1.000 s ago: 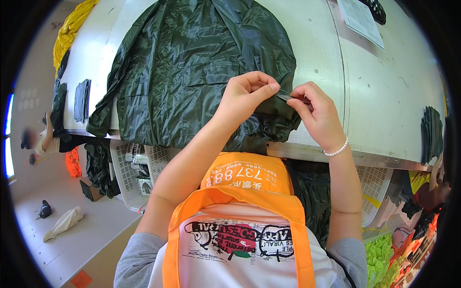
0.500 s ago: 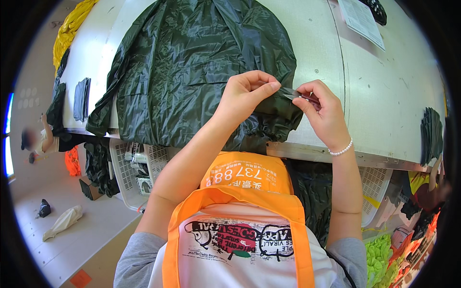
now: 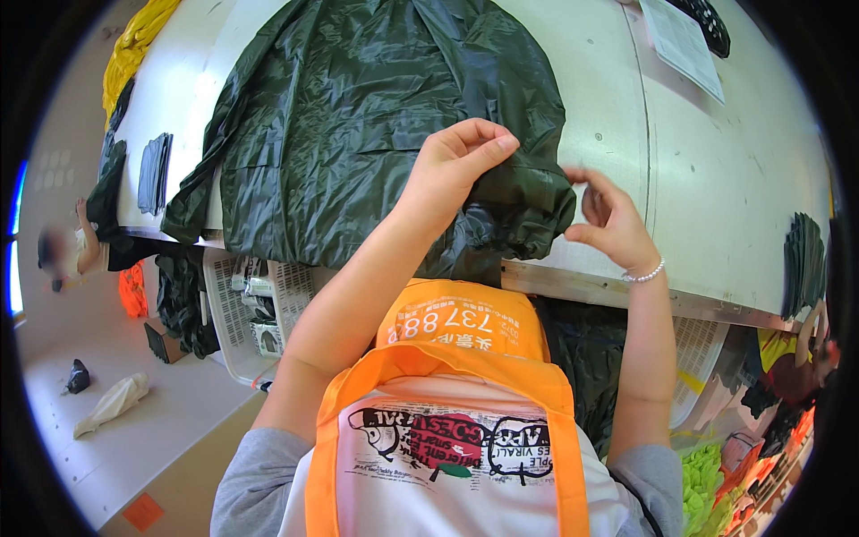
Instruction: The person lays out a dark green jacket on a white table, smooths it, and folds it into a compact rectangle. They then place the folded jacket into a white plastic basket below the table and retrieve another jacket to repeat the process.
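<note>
Pale desk (image 3: 707, 197) fills the upper frame, with a dark green jacket (image 3: 358, 152) spread at upper centre. Over it, the left hand (image 3: 456, 163) is closed, thumb against forefinger, its grip unclear; the blurred right hand (image 3: 621, 227) gapes near the cuff (image 3: 544, 234).

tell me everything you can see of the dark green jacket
The dark green jacket looks thin and glossy, creased all over. It lies spread on the pale table, from the picture's top to the table's near edge. Flap-like seams cross it; one cuff is gathered. The left hand, fingers pinched, appears to touch it; the right hand is open alongside.
</note>
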Demonstrator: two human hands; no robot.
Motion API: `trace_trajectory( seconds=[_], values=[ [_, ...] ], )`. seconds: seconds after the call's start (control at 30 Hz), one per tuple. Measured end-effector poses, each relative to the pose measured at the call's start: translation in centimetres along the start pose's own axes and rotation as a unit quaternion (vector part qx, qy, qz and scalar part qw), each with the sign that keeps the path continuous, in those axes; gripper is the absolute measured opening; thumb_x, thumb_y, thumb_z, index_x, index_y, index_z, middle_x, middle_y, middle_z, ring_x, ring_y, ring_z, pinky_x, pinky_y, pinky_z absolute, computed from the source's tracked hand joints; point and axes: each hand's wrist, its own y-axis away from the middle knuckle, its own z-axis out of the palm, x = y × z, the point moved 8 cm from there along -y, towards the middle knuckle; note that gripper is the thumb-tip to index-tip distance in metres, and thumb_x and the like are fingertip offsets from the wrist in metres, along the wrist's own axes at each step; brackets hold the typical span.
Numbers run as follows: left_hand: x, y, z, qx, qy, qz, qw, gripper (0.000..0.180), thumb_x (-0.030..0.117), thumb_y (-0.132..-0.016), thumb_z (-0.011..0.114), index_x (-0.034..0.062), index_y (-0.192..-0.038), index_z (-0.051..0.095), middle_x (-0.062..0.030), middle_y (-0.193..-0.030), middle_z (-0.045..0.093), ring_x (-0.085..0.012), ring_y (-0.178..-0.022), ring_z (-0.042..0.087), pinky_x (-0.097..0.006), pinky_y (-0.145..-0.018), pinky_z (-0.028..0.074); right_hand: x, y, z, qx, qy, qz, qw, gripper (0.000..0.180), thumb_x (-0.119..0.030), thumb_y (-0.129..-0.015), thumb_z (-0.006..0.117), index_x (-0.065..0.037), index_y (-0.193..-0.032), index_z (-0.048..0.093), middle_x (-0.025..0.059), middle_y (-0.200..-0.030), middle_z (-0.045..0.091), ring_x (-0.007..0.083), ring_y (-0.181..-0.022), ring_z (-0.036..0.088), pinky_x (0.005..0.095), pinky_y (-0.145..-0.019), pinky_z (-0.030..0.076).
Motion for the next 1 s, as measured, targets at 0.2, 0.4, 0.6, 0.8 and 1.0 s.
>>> trace_trajectory(
  seconds=[0.2, 0.4, 0.6, 0.8, 1.0],
  values=[
    [1.6, 3.5, -6.3, 0.110, 0.005, 0.010, 0.994, 0.015, 0.018, -0.091, 0.057, 0.0041, -0.089, 0.060, -0.0150, -0.118, 0.062, -0.0212, -0.108, 0.058, -0.038, -0.098, 0.043, 1.5, 1.2, -2.7, 0.260, 0.016, -0.060, 0.964, 0.024, -0.001, -0.077, 0.073, -0.004, -0.075, 0.050, -0.0058, -0.067, 0.042, 0.0023, -0.063, 0.036, 0.0185, -0.054, 0.030],
    [-0.2, 8.9, -12.8, -0.029, -0.767, -0.028, 0.641, 0.036, 0.028, -0.072, 0.077, 0.0022, -0.091, 0.059, -0.0124, -0.099, 0.062, -0.0268, -0.089, 0.061, -0.035, -0.076, 0.048, 1.6, 2.1, -6.4, 0.376, 0.081, -0.098, 0.918, 0.025, -0.013, -0.090, 0.064, -0.006, -0.074, 0.046, -0.0043, -0.065, 0.040, 0.0040, -0.062, 0.033, 0.0194, -0.054, 0.030],
    [-3.4, -1.3, -0.9, -0.206, -0.208, -0.049, 0.955, 0.099, 0.021, -0.071, 0.081, 0.0078, -0.148, 0.019, -0.0171, -0.139, 0.041, -0.0253, -0.124, 0.044, -0.038, -0.104, 0.036, 0.3, -0.2, -3.0, 0.296, 0.026, -0.095, 0.950, 0.024, -0.016, -0.090, 0.065, -0.006, -0.077, 0.048, -0.0052, -0.068, 0.042, 0.0042, -0.065, 0.036, 0.0189, -0.058, 0.033],
    [-4.7, -1.9, 5.1, -0.274, -0.171, -0.068, 0.944, 0.088, 0.021, -0.061, 0.087, -0.0023, -0.131, 0.039, -0.0104, -0.120, 0.052, -0.0190, -0.106, 0.050, -0.034, -0.092, 0.044, 3.2, 1.9, -7.0, 0.362, -0.073, -0.088, 0.925, 0.012, -0.008, -0.093, 0.058, -0.004, -0.084, 0.053, -0.0032, -0.077, 0.052, 0.0051, -0.073, 0.046, 0.0196, -0.069, 0.039],
    [-5.7, -4.8, 4.3, 0.006, -0.411, 0.070, 0.909, 0.043, 0.010, -0.060, 0.079, -0.0033, -0.094, 0.056, -0.0176, -0.090, 0.065, -0.0227, -0.084, 0.063, -0.035, -0.074, 0.050, -0.1, 2.3, -4.1, 0.440, 0.035, -0.095, 0.892, 0.018, -0.010, -0.091, 0.062, -0.002, -0.080, 0.050, -0.0038, -0.071, 0.049, 0.0053, -0.067, 0.043, 0.0203, -0.065, 0.039]
  ],
)
